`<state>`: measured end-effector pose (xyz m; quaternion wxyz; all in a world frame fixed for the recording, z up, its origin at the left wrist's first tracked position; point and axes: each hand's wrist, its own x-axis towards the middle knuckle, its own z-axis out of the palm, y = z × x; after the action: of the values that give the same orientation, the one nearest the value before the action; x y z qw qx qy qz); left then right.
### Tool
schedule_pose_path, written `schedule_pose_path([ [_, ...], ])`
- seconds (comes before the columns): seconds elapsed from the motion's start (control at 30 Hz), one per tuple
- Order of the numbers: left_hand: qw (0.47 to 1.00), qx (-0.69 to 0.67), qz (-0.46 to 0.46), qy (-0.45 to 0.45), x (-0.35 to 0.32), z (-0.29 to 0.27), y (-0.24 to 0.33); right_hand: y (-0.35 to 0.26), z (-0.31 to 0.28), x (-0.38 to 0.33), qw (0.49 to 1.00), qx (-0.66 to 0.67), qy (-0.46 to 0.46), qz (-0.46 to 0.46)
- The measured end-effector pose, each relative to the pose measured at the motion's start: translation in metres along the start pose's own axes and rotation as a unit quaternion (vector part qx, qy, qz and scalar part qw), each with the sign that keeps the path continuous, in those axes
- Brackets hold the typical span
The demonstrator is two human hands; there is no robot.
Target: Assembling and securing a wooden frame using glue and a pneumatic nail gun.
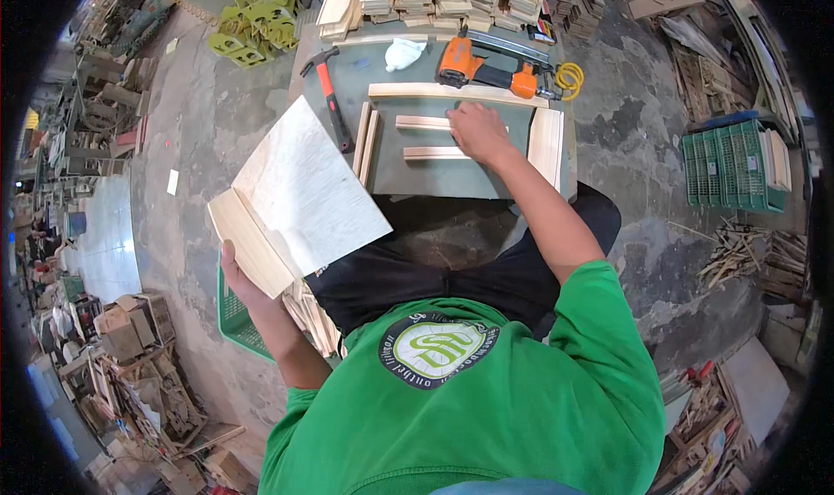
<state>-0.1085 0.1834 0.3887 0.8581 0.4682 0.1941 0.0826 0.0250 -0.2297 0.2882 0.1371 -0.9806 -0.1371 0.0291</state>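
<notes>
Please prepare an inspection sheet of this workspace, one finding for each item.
Surface: grey-green table, bearing wood and tools.
Job's things: wooden board with pale panel; two short strips on the table.
Clutter: hammer, nail gun, crumpled white bundle; wood stack at the far end.
Hands: left hand grips the wooden board; right hand is at the upper strip.
Cables: yellow coiled hose beside the nail gun.
Surroundings: green crate and loose sticks to the right.

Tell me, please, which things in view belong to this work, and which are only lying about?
Probably this work:
pale panel with wooden board, in left grip
short strips near right grip
longer wooden pieces
nail gun
hammer

Probably lying about:
green crate at right
yellow-green pile
loose sticks
</notes>
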Motion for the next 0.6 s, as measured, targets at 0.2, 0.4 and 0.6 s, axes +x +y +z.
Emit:
schedule_pose_path([
  [0.2, 0.999, 0.031, -0.001, 0.009, -0.005, 0.005, 0.005, 0.021, 0.003, 0.013, 0.996, -0.026, 0.076, -0.031],
  [0.4, 1.000, 0.016, -0.009, -0.023, 0.003, 0.009, 0.002, 0.046, -0.007, 0.007, 0.985, -0.082, 0.146, -0.049],
  [0.6, 0.999, 0.019, -0.013, -0.031, 0.000, 0.001, -0.002, 0.064, -0.030, -0.032, 0.971, -0.014, 0.174, 0.163],
])
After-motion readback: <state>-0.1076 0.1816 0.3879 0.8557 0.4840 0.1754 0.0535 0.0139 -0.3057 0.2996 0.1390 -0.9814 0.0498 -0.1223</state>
